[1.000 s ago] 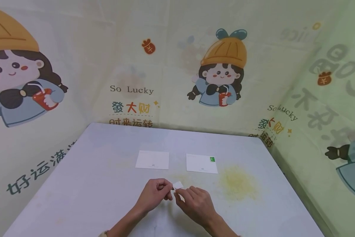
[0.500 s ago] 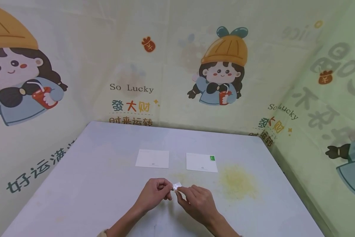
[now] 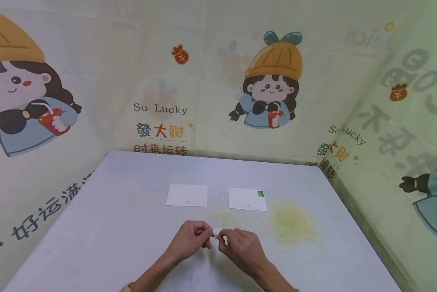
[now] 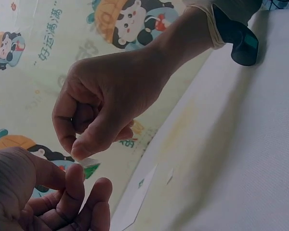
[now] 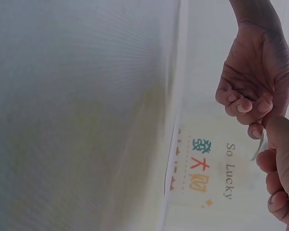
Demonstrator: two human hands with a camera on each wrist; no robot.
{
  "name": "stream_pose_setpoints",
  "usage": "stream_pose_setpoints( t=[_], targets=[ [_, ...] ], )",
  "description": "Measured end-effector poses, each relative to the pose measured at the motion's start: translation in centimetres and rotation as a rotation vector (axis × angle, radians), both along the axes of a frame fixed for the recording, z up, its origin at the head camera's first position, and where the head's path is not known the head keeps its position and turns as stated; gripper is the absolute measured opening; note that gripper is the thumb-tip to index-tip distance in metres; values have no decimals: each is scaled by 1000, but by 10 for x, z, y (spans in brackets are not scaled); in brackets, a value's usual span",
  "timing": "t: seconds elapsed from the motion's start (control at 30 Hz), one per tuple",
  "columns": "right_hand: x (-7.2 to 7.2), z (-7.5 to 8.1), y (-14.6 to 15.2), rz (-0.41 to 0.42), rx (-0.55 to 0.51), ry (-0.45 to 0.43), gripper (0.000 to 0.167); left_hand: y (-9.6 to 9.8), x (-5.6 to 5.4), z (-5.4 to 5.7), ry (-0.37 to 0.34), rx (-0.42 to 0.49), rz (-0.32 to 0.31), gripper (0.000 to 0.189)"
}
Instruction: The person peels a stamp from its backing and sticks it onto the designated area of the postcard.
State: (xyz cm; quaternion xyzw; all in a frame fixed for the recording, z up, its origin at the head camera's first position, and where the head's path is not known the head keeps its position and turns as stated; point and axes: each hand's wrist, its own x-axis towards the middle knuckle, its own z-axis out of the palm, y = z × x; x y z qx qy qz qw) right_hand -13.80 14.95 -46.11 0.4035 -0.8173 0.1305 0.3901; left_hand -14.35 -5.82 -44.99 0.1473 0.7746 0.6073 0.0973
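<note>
A small postage stamp (image 4: pixel 91 170), green on one side with white showing on the other, is held between both hands above the table. My left hand (image 3: pixel 193 240) pinches one edge between thumb and forefinger. Close on its right, my right hand (image 3: pixel 243 248) pinches the stamp too, fingertips almost meeting the left ones. Fingers hide most of the stamp in the head view. Beyond the hands lie two white postcards: a left card (image 3: pixel 187 195) without a stamp and a right card (image 3: pixel 245 199) with a green stamp (image 3: pixel 260 194) in its upper right corner.
The pale table (image 3: pixel 112 227) carries a yellow stain (image 3: pixel 293 223) to the right. A small whitish piece (image 4: pixel 170 175) lies near a card in the left wrist view. Cartoon-printed cloth (image 3: pixel 211 81) hangs behind and beside the table.
The right fingertips have shifted and closed in on the stamp, so less of its white side shows than before. The left hand stays nearly still; both cards lie unmoved.
</note>
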Motion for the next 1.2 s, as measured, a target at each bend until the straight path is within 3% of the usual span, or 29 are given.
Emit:
stream_pose_setpoints(
  t=[0.13, 0.33, 0.4, 0.7, 1.2],
  targets=[
    [0, -3, -1, -35, -31, -64, 25, -1, 0, 0, 13, -17, -28, 16],
    [-1, -4, -1, -26, -159, -175, 2, -4, -1, 0, 26, -32, -54, 18],
    [-2, -4, -1, -26, -194, -201, 10, -5, -1, 1, 26, -38, -53, 18],
    [-2, -1, 4, -83, -244, -233, 21, -12, -4, 0, 22, -55, -12, 17],
    [-2, -4, 8, -106, -256, -308, 7, -21, -6, -1, 1, -58, 43, 16]
  ],
)
